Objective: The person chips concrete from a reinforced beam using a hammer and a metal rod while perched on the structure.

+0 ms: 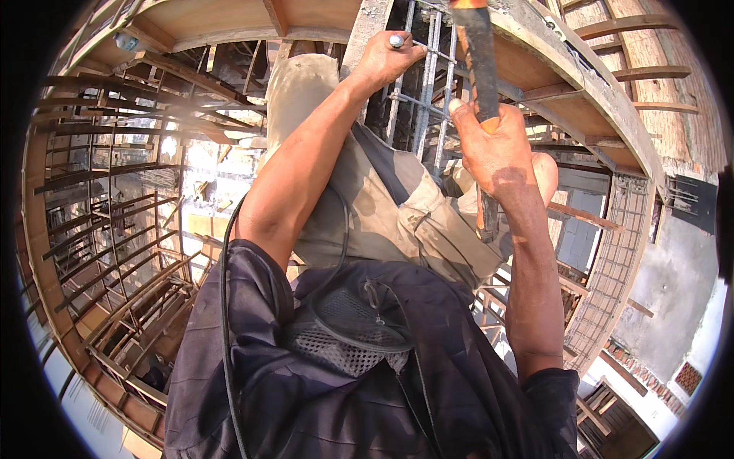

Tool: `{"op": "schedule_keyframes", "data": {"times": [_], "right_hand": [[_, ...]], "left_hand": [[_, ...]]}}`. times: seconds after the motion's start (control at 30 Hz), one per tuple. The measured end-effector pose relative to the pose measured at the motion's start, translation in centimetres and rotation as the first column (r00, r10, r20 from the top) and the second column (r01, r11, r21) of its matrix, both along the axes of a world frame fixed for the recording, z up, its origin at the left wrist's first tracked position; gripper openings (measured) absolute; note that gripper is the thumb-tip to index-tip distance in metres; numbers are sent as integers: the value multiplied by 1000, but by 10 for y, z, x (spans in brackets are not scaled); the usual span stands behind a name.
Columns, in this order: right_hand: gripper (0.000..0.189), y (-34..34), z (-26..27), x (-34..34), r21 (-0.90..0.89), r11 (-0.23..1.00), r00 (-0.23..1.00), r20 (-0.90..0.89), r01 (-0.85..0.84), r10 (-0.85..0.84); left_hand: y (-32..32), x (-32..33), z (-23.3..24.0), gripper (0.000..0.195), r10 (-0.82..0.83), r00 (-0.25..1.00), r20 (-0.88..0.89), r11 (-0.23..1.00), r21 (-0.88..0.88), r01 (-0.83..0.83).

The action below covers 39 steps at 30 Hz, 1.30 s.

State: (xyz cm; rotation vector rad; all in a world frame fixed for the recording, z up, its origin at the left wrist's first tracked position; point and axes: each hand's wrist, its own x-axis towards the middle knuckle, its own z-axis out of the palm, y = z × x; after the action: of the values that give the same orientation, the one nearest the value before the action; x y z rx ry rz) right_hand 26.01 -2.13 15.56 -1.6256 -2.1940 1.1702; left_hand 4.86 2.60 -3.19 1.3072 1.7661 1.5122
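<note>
My left hand is closed around a metal rod or chisel, whose round silvery end shows above the fist; the rest of it is hidden. The fist is beside a reinforcing-bar cage of long bars tied with cross bars. In my right hand is the black and orange handle of a tool, perhaps a hammer, raised close to the camera. Its head is cut off at the top edge. The lower end of the handle sticks out below the hand.
My legs in beige trousers straddle the rebar cage. Wooden formwork curves around on both sides. Timber scaffolding stands below on the left. Another rebar cage lies in formwork at right. A black cable hangs over my left arm.
</note>
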Motion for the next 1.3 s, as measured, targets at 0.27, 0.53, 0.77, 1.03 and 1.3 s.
{"op": "schedule_keyframes", "data": {"times": [0.27, 0.53, 0.77, 1.03, 1.3], "right_hand": [[25, -29, 84, -2, -78, 997, 952, -306, -13, -11], [40, 2, -1, 0, 18, 996, 985, 154, -83, 79], [34, -24, 46, 7, -159, 985, 978, -207, -65, 31], [29, -15, 48, -9, 188, 982, 896, -435, -4, 87], [34, -12, 16, 26, -168, 977, 991, 15, -130, 134]], "left_hand": [[-12, 1, -2, 45, -26, 998, 65, 998, -47, 29], [-5, 3, -8, 35, -77, 990, 117, 992, -90, 88], [-8, 0, -8, 42, -44, 998, 44, 995, -84, 47], [-13, -3, -6, 39, -59, 996, 64, 997, -53, 62], [-10, 7, -20, 33, -15, 992, 128, 999, 40, 10]]}}
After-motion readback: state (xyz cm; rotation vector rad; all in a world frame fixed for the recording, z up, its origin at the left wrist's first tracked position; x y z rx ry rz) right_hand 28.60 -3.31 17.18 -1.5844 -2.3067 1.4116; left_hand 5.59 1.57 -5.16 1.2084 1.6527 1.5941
